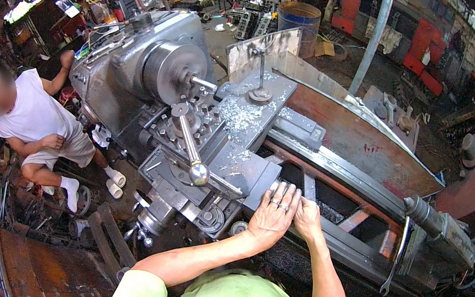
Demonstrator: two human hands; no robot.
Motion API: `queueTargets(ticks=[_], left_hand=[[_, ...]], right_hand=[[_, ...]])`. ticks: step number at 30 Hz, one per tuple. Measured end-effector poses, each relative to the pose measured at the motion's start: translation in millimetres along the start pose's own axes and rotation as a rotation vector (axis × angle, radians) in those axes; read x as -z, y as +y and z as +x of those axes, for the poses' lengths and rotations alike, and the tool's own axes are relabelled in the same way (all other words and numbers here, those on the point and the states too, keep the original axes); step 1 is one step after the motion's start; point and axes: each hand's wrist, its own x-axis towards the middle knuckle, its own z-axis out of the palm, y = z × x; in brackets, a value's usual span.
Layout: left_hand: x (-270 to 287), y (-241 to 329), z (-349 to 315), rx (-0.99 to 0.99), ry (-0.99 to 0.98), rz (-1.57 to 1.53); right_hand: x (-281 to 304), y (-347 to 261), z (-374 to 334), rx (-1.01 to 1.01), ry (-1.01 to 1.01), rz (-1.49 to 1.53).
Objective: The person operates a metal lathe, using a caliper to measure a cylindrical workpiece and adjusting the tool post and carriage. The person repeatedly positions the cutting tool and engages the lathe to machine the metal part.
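Along the near side of a grey lathe [114,82], both of the wearer's hands meet at the bed [347,239], just right of the carriage [240,169]. The left hand [274,211], with a ring, lies palm down, its fingers straight and close together. Touching it, the right hand [307,219] has bent fingers; whether it pinches anything cannot be told. Left of them, a ball-ended lever [190,143] slants below the round chuck [174,71]. Silvery chips [242,112] litter the carriage. A wrench [395,260] hangs beside the tailstock [444,234]. Far left, a person [47,112] in white sits.
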Motion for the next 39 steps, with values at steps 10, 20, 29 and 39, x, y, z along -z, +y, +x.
queueTargets(ticks=[10,20,29,39], left_hand=[[-17,-7,18,-0.033,0.080,0.043],[-11,-15,27,-0.121,0.107,0.049],[-12,-18,35,-0.138,0.044,0.008],[-5,-26,43,-0.211,-0.116,0.007]], right_hand=[[3,-3,2,-0.104,-0.051,0.006],[-3,10,6,-0.117,-0.041,0.095],[6,-6,-4,-0.209,-0.055,0.136],[15,-20,-49,0.318,0.070,-0.281]])
